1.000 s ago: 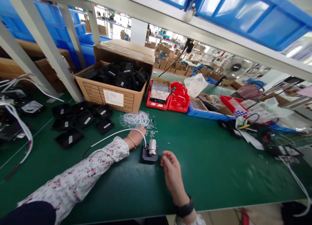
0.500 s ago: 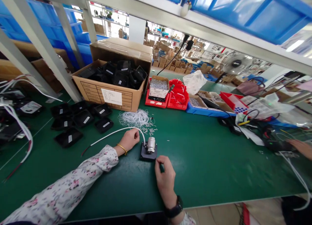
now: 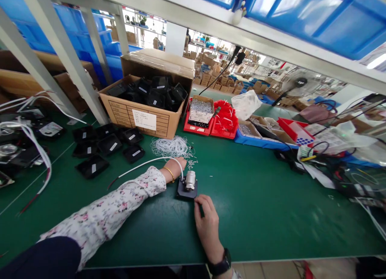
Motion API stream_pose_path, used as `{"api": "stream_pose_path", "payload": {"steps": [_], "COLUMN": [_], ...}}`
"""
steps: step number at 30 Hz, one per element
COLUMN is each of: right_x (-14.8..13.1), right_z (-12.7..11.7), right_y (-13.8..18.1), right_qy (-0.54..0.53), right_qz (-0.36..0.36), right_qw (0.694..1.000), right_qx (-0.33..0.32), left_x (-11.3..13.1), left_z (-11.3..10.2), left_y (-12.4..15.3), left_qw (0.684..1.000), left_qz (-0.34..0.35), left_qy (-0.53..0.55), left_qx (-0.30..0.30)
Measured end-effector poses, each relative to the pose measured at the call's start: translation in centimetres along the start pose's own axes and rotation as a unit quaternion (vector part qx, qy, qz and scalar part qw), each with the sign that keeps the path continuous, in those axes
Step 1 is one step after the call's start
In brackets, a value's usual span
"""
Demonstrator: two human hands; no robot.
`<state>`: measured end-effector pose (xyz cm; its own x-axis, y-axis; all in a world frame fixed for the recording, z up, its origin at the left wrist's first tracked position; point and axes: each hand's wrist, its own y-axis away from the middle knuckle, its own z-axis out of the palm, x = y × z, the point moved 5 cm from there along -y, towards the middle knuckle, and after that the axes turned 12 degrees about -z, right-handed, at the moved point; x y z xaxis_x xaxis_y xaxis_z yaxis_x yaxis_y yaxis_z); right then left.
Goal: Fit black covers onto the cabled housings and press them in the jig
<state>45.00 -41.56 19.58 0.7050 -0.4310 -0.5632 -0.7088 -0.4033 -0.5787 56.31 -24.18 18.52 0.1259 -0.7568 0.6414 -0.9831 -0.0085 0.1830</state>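
A black square housing (image 3: 181, 193) with a silver metal cylindrical fitting (image 3: 190, 180) on top sits on the green table. A white cable (image 3: 144, 165) runs from it, arching left to a dark, reddish end. My left hand (image 3: 177, 167) is behind the housing, fingers curled down at the near edge of small loose screws (image 3: 190, 164); its fingertips are mostly hidden. At the housing's near right corner is my right hand (image 3: 207, 220), thumb and forefinger pinched together. Anything between those fingertips is too small to make out. Thin white rings (image 3: 169, 145) lie heaped beyond my left hand.
Several black covers (image 3: 92, 166) lie to the left, before a cardboard box (image 3: 143, 120) of black parts. Red bins (image 3: 224, 124) and a blue tray (image 3: 265, 141) line the back. Wired assemblies (image 3: 27, 130) fill the far left. A metal shelf beam (image 3: 211, 19) crosses overhead.
My left hand has moved forward and right, from beside the cable to the loose screws. My right hand stays at the housing's corner. The view has shifted slightly; another person's hand at right is gone from view.
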Motion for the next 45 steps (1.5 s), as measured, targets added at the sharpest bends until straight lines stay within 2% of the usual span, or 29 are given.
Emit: {"api": "stream_pose_path", "payload": {"steps": [3,5,8,11,13,16,19,23,25,27,31,36,39,41,43,45], "right_x": [0.0,0.1,0.5,1.0,1.2,1.5,1.6,1.5,1.3,1.1,0.7,0.9,0.1,-0.9,-1.9,-2.5], "right_z": [-0.2,-0.4,-0.4,0.1,0.5,1.0,1.2,1.1,0.9,0.8,1.4,1.9,1.9,1.1,-0.8,-4.2], "right_y": [0.3,0.3,0.3,0.1,-0.1,-0.2,0.0,0.2,-0.1,-0.8,-3.4,-5.5,-5.4,-5.4,-6.2,-7.7], "right_qy": [-0.019,-0.034,-0.063,-0.083,-0.084,-0.084,-0.083,-0.077,-0.08,-0.095,-0.113,-0.053,-0.098,-0.162,-0.218,-0.227], "right_qz": [0.021,0.047,0.093,0.117,0.12,0.126,0.132,0.135,0.142,0.149,0.128,0.122,0.132,0.142,0.138,0.115], "right_qw": [1.0,0.998,0.994,0.99,0.989,0.988,0.987,0.987,0.986,0.982,0.972,0.967,0.967,0.965,0.963,0.967], "right_qx": [-0.006,-0.007,0.003,0.0,-0.012,-0.026,-0.034,-0.04,-0.043,-0.065,-0.164,-0.218,-0.192,-0.147,-0.08,0.014], "left_x": [-0.4,-1.2,-2.6,-3.0,-2.5,-1.2,-0.5,-0.3,-0.3,-0.6,-1.0,-1.3,-2.4,-3.4,-4.1,-4.6], "left_z": [-0.5,-1.1,-1.6,-1.3,-1.1,-0.7,0.1,-0.1,-0.4,-0.6,-0.4,0.2,-0.6,-1.7,-2.8,-3.7], "left_y": [0.7,2.1,5.6,9.6,11.8,13.6,13.9,13.6,13.1,12.2,10.8,11.5,13.3,14.6,15.7,16.6], "left_qw": [0.999,0.995,0.985,0.974,0.967,0.966,0.973,0.973,0.978,0.985,0.98,0.973,0.958,0.948,0.943,0.945], "left_qz": [-0.015,-0.035,-0.077,-0.103,-0.086,-0.007,0.051,0.079,0.055,-0.004,-0.087,-0.103,-0.125,-0.138,-0.146,-0.149], "left_qy": [0.04,0.077,0.137,0.191,0.221,0.215,0.181,0.174,0.168,0.163,0.175,0.205,0.257,0.28,0.285,0.276], "left_qx": [0.021,0.043,0.063,0.068,0.096,0.141,0.137,0.132,0.11,0.062,-0.022,-0.036,0.023,0.068,0.086,0.09]}}
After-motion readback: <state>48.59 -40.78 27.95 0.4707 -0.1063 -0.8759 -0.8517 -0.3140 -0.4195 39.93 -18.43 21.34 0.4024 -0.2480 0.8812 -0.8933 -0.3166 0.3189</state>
